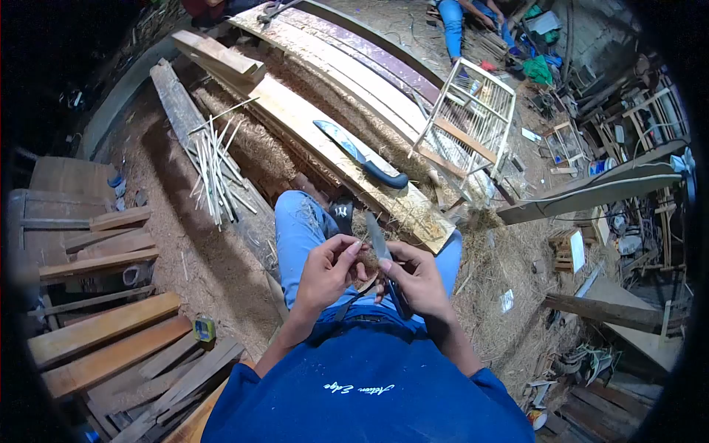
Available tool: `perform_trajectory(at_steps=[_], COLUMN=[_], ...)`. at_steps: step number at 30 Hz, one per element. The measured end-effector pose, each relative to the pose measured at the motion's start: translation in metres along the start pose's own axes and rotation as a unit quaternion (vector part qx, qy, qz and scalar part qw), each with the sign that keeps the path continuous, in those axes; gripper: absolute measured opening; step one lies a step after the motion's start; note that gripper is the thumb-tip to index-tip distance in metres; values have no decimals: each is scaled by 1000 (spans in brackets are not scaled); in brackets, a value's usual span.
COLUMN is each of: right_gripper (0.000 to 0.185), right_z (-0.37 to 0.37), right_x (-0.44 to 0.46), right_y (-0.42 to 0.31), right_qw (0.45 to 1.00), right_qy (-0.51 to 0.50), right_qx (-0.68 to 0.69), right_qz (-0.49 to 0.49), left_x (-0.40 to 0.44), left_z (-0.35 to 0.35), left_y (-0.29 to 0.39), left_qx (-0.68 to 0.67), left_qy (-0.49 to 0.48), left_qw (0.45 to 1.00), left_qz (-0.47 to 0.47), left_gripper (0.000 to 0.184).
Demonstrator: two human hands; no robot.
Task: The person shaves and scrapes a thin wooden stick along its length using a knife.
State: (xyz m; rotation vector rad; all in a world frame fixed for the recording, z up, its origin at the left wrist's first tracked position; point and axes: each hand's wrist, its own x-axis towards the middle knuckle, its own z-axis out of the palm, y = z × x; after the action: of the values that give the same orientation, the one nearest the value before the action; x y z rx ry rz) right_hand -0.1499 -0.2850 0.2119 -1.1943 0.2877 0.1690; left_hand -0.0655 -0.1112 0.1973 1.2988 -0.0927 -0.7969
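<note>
Several boards (325, 63): they run at a slant across the far side of the ground in front of us, strewn with shavings.
Beam (295, 118): nearer to us, about parallel to the boards; its near end reaches our knees.
Wood pile (111, 328): loose planks on our left, at various angles.
Grey board (177, 103): left of the beam, pointing away from us.
Other person (450, 29): beyond the cage, only partly in view, in blue trousers.
Our jeans (299, 221): knees bent and apart, just under our hands.
Cage (467, 139): pale and barred, tilted, near the beam's right side.
Sticks (214, 170): a loose, crisscrossed bunch on the grey board.
Large knife (357, 153): flat on the beam, black handle towards us.
Small knife (379, 240): above our lap, between our hands, blade pointing up and away from us.
Right hand (417, 277): we grip the small knife in it, thumb along the knife.
Left hand (329, 273): beside the blade, fingers curled, thumb near the fingertips; we cannot tell whether they pinch anything.
Tape measure (204, 329): yellow-green, beside the wood pile.
</note>
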Motion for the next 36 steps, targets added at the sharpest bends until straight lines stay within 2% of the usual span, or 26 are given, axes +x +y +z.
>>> perform_trajectory(at_steps=[3, 6, 8, 11, 12, 13, 15, 21, 25, 30, 36], right_gripper=[40, 51, 53, 56, 56, 56, 53, 49, 46, 42, 40], right_z=[-2, -2, -5, -7, -8, -9, -12, -4, -1, 0, 1], right_x=[-8, -14, -16, -21, -22, -23, -26, -36, -46, -52, -55], right_y=[-6, -17, -21, -26, -27, -27, -25, -28, -25, -25, -24], right_qw=[999, 997, 996, 995, 995, 995, 989, 986, 988, 987, 992], right_qy=[-12, -9, -15, -31, -40, -40, -68, -69, -48, -26, -1], right_qx=[48, 71, 81, 85, 79, 80, 107, 99, 87, 86, 64], right_qz=[7, 38, 36, 43, 48, 49, 71, 113, 119, 135, 110], left_x=[2, 3, 0, -5, -3, -5, -10, -23, -27, -30, -30], left_z=[5, 9, 16, 23, 22, 20, 18, 26, 25, 25, 26], left_y=[0, 1, 9, 12, 7, 4, 4, 28, 22, 16, 13], left_qx=[12, 28, 90, 81, 35, 34, 159, 238, 196, 242, 252], left_qy=[-26, -56, -67, -117, -133, -132, -95, -88, -106, -99, -93], left_qw=[999, 998, 994, 990, 990, 991, 982, 967, 974, 964, 960], left_qz=[19, -12, -5, -15, 7, 7, 25, 28, 37, 54, 75], left_gripper=[20, 20, 18, 19, 20, 20, 17, 17, 16, 16, 16])
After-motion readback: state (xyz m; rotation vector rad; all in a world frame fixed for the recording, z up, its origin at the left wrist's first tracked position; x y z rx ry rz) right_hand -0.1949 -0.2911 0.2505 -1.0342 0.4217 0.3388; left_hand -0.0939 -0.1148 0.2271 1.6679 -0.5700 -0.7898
